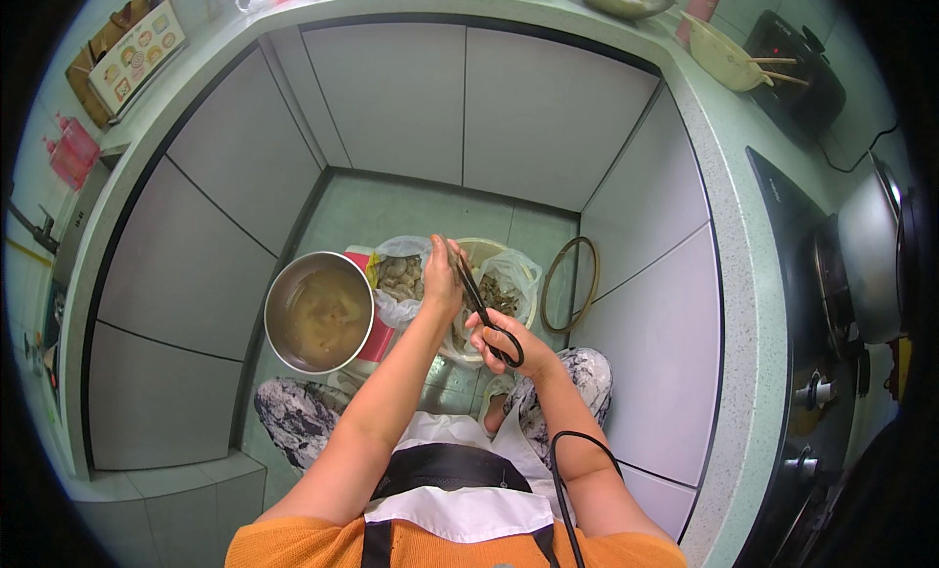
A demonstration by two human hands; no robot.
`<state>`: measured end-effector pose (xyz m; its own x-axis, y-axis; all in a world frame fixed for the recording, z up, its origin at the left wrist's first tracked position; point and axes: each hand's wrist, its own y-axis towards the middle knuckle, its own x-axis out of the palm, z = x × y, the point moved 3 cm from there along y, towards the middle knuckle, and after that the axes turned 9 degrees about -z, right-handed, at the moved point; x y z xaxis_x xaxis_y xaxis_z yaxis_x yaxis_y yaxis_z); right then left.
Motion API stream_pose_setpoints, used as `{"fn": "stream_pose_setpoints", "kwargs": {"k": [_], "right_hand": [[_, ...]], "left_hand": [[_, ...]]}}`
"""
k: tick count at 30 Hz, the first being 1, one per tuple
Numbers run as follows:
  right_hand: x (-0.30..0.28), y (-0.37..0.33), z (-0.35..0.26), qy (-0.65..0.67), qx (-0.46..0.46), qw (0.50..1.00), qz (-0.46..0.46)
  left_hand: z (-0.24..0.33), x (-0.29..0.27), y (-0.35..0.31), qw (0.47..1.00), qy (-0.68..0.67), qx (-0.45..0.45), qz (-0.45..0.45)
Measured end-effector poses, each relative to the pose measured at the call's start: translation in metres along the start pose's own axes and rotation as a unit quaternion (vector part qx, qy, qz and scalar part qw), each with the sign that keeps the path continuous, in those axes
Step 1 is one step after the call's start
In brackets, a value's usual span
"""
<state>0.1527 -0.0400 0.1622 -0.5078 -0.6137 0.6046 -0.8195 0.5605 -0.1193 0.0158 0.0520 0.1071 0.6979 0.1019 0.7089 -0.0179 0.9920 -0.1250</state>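
Slender, dark scissors (474, 296) slant above the bags, looped handles gripped by the right hand (514, 341). The left hand (443, 274) bunches near the blade tips; what it pinches, I cannot tell. Rightward, a crinkly translucent bag (521, 272) lines a round basin (479, 244); left, a smooth metal pot (276, 316) holds cloudy liquid.

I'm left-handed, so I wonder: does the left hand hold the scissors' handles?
No: the right hand holds the scissors by the handles.
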Motion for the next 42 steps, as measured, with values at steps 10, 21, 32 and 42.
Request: {"fn": "stream_pose_setpoints", "kwargs": {"k": [10,21,32,42], "right_hand": [[-0.001,-0.002,0.001,0.059,-0.013,0.998,0.0],[-0.006,-0.002,-0.003,0.022,-0.007,0.999,0.036],[-0.005,-0.002,-0.002,-0.004,-0.012,0.999,0.034],[-0.005,0.001,-0.003,-0.01,-0.017,1.0,0.021]], "left_hand": [[0.003,0.013,-0.01,0.995,0.066,0.053,0.045],[-0.01,0.025,-0.011,0.999,0.037,0.005,-0.011],[-0.004,0.023,-0.015,0.998,0.063,0.006,-0.006],[-0.005,0.017,-0.022,0.995,0.096,-0.011,-0.007]]}}
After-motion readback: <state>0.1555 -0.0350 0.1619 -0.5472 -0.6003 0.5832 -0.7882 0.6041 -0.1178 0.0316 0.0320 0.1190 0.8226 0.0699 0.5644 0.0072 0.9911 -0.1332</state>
